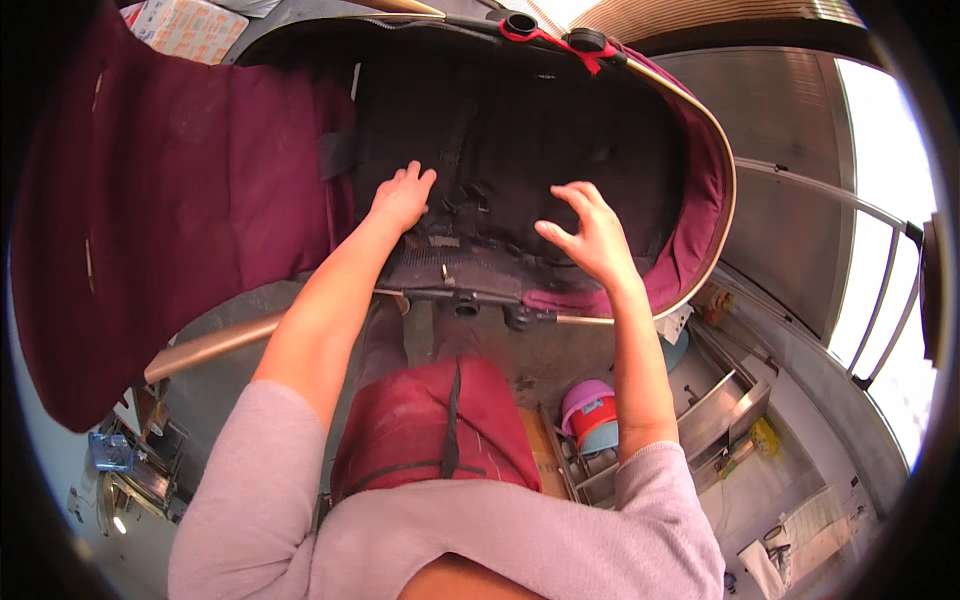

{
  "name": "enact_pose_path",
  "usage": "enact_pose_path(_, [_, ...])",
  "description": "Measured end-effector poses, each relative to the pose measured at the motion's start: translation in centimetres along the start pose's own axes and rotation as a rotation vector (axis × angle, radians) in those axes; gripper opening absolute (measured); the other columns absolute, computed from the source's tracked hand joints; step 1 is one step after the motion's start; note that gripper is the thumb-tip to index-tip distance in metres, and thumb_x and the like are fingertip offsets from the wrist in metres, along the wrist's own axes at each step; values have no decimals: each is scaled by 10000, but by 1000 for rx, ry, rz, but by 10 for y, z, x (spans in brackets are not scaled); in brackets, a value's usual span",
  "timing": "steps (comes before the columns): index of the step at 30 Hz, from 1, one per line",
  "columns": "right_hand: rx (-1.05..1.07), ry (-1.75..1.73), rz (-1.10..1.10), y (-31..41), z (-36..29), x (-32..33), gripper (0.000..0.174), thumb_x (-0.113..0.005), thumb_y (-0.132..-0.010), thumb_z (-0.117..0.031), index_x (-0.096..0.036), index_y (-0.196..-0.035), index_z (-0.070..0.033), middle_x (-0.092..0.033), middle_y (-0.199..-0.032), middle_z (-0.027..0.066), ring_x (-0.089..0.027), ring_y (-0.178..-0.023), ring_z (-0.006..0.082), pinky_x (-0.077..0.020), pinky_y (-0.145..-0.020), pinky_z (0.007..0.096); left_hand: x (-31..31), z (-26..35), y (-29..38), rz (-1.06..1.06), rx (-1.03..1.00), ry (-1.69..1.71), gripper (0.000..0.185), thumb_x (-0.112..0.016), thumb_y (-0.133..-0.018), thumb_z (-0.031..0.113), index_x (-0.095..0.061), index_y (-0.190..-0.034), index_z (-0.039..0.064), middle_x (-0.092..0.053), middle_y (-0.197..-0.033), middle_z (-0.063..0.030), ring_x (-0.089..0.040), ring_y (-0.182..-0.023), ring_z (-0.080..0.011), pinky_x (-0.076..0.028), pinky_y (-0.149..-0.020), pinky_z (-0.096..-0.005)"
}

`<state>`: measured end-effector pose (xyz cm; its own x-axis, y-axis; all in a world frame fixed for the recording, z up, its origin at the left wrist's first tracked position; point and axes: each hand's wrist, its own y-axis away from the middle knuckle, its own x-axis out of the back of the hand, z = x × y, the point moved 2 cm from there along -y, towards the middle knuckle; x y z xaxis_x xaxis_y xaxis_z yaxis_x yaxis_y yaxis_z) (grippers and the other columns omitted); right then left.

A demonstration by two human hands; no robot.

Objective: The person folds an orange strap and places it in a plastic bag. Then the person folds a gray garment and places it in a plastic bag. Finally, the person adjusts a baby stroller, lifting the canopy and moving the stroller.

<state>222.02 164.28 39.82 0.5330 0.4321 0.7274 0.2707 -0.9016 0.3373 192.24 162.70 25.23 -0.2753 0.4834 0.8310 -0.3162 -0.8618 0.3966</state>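
Observation:
In front of me is a baby stroller's seat body with a black fabric lining [570, 135] and a thin metal frame [731, 187]. Its maroon fabric canopy [180, 180] spreads out on the left. My left hand [403, 196] is over the lining near the canopy's edge, fingers somewhat apart; whether it touches the fabric is unclear. Dark harness straps with a buckle [474, 196] lie just to its right. Above the lining's right half, my right hand [596, 232] is held with thumb and fingers spread and nothing between them. A red fabric strip [555, 43] is tied around the far frame joints.
Along the near rim are black plastic joints [517, 316]. A copper-coloured tube [217, 346] runs under the canopy. Pink, red and blue plastic basins [592, 412] are low on the right, near a metal rack [720, 420]. A printed box [191, 30] stands at the far left.

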Motion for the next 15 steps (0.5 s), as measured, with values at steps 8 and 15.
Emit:
enact_pose_path(8, [-18, 328, 207, -145, 61, -56, 871, -837, -734, -279, -415, -1463, -59, -401, -1519, 137, -584, -1219, 350, -530, -971, 433, 41, -6, 31, -84, -29, 240, 130, -588, -940, 139, -601, -979, 15, -649, -990, -194, -638, -929, -401, -525, -794, -478])
enact_pose_path(15, [-208, 576, 17, -207, 60, -44, 773, -862, -698, -428, -552, -1318, -87, -604, -1333, 147, -665, -1102, 334, -570, -868, 453, 240, -13, 236, 566, 361, -200, 77, -542, -984, 85, -592, -996, 27, -595, -971, -156, -616, -902, -370, -505, -752, -452])
